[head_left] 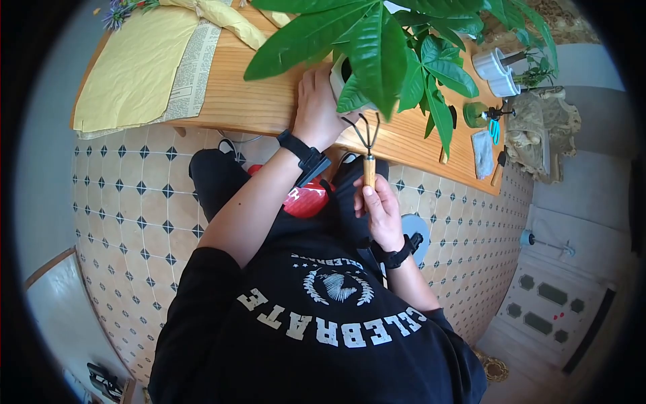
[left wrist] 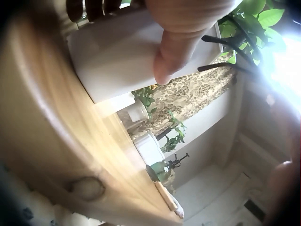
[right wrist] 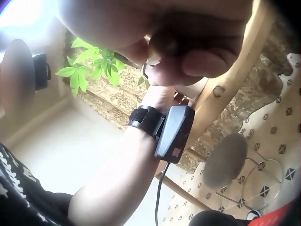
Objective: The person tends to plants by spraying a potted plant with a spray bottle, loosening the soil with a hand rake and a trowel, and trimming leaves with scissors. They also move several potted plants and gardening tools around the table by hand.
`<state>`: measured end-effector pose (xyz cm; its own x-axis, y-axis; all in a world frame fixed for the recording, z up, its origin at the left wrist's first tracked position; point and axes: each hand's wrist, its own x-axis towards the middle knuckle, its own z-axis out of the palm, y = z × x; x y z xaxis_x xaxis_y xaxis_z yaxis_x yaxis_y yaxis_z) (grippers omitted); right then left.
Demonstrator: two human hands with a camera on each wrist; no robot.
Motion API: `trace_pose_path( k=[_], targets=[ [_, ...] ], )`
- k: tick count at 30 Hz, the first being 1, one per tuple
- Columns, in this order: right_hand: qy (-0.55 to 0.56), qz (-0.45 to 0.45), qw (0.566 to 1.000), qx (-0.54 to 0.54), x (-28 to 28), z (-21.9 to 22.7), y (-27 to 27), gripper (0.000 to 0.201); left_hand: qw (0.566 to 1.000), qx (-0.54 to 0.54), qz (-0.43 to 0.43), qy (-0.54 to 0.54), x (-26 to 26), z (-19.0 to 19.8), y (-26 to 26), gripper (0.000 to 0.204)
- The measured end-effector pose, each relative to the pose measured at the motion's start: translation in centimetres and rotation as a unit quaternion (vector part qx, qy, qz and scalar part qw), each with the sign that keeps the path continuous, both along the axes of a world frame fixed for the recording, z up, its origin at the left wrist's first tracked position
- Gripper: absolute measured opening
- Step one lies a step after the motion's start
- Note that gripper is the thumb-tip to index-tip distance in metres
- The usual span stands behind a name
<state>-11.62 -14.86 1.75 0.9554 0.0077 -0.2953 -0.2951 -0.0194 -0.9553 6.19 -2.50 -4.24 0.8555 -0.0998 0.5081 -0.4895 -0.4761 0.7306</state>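
On the wooden table (head_left: 249,94) stands a white pot (left wrist: 113,56) with a large green leafy plant (head_left: 380,60), whose leaves cover most of the pot from above. My left hand (head_left: 319,111) holds the pot at its near side; the thumb (left wrist: 171,54) lies along the wall in the left wrist view. In front of the table edge, my right hand (head_left: 381,212) grips a small three-pronged hand rake (head_left: 369,174) by its wooden handle. Its dark prongs point up toward the pot, close to the left hand. The right wrist view shows the curled fingers (right wrist: 202,63) around the handle end.
Yellow paper (head_left: 138,60) over newspaper (head_left: 195,81) covers the table's left part. At the right are white planters (head_left: 496,73), a green spray bottle (head_left: 476,114), a grey cloth (head_left: 482,153) and wooden-handled tools (head_left: 498,172). A round stool (head_left: 418,236) stands on the tiled floor.
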Motion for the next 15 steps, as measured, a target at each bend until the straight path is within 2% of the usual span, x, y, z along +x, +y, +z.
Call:
trace_pose_path(
  k=[4, 10, 15],
  targets=[
    [-0.049, -0.038, 0.998, 0.030, 0.0, 0.8, 0.2, 0.022, 0.993, -0.066, -0.061, 0.081, -0.2, -1.0, 0.0, 0.083],
    [-0.035, -0.025, 0.999, 0.008, 1.1, 0.7, 0.0, 0.022, 0.954, -0.152, -0.154, 0.208, -0.1, -2.5, 0.7, 0.084],
    [-0.037, -0.024, 0.999, 0.005, 0.9, 0.4, -0.3, 0.021, 0.972, -0.111, -0.131, 0.163, -0.7, -0.8, 1.3, 0.085]
  ],
)
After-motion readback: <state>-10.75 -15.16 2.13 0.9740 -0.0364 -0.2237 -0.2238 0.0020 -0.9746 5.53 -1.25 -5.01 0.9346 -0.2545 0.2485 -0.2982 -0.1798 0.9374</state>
